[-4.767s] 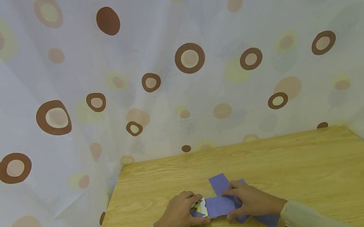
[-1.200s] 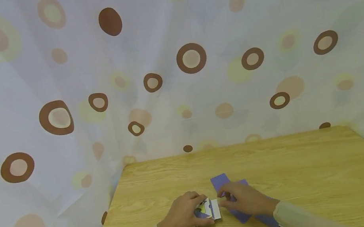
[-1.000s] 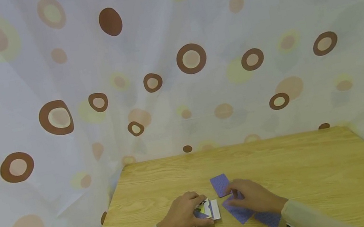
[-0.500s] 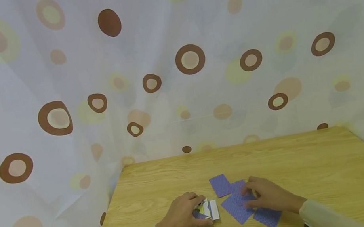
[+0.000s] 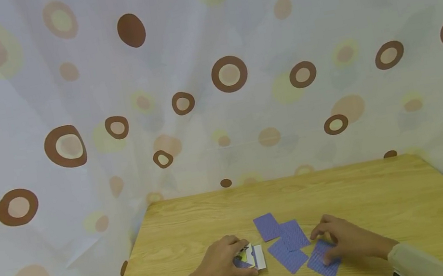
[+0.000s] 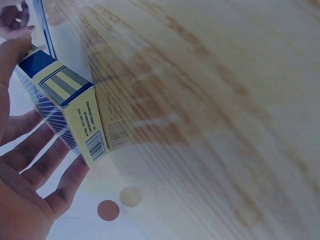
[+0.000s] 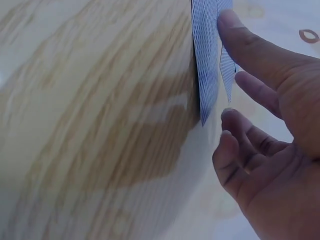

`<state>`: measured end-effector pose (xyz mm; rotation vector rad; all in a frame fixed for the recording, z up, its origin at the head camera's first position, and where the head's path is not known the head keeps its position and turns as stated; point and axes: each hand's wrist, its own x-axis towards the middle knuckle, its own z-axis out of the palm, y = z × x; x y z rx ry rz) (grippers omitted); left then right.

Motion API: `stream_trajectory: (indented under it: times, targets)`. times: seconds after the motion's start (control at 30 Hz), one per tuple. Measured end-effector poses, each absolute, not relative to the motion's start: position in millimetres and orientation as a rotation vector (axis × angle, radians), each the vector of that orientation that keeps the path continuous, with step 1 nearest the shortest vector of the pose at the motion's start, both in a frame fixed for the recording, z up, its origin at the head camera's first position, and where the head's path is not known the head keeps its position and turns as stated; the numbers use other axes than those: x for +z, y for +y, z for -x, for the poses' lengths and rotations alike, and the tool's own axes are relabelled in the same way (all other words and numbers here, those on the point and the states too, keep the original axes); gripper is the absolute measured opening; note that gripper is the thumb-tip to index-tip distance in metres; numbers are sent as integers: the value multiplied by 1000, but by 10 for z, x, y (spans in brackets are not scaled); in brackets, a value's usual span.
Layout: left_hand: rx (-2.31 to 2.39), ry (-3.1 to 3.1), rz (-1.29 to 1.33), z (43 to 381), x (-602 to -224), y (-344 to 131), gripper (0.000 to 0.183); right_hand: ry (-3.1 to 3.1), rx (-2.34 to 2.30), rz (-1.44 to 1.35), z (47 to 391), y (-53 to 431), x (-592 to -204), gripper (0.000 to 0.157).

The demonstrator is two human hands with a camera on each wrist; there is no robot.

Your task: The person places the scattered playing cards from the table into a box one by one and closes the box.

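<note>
My left hand (image 5: 219, 263) grips a small card box (image 5: 247, 257) on the table, thumb on the near side and fingers on the far side. A white flap (image 5: 260, 256) stands out from the box's right end. In the left wrist view the box (image 6: 62, 100) shows cream and blue sides with a barcode. Blue-backed playing cards lie to the right: one far card (image 5: 267, 227), two overlapping ones (image 5: 294, 235), and a nearest right card (image 5: 319, 261). Over this last card is my right hand (image 5: 346, 240), its fingers loosely bent and thumb on or just above it.
The wooden table (image 5: 200, 219) reaches back to a white curtain (image 5: 202, 126) with brown and yellow circles, which also hangs along both sides. Long light sleeves (image 5: 418, 261) cover the forearms.
Blue-backed cards that stuck out of the box's end are gone from there, and the white flap shows. My right hand has moved right, from beside the box to over the rightmost card.
</note>
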<state>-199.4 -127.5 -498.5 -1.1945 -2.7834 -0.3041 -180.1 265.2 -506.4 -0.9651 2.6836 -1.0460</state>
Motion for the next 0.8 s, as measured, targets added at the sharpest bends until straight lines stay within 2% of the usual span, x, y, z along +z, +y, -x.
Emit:
stream_trajectory:
  times: [0.2,0.4,0.5,0.8]
  targets:
    - [-303,-2772,1202,1984,-4982,-1277,77,2601,-1000,958,1781,2787,-5093,72]
    - [-310,-2760,1213,1978,-4953,-1274,76,2535,-977,978,1806,2838,-5033,77]
    - [-312,-2768,1214,1981,-4954,-1277,76,2505,-966,978,1817,2853,-4981,74]
    - [-346,-2776,1226,1992,-4991,-1282,76,2502,-916,866,1815,2851,-4922,53]
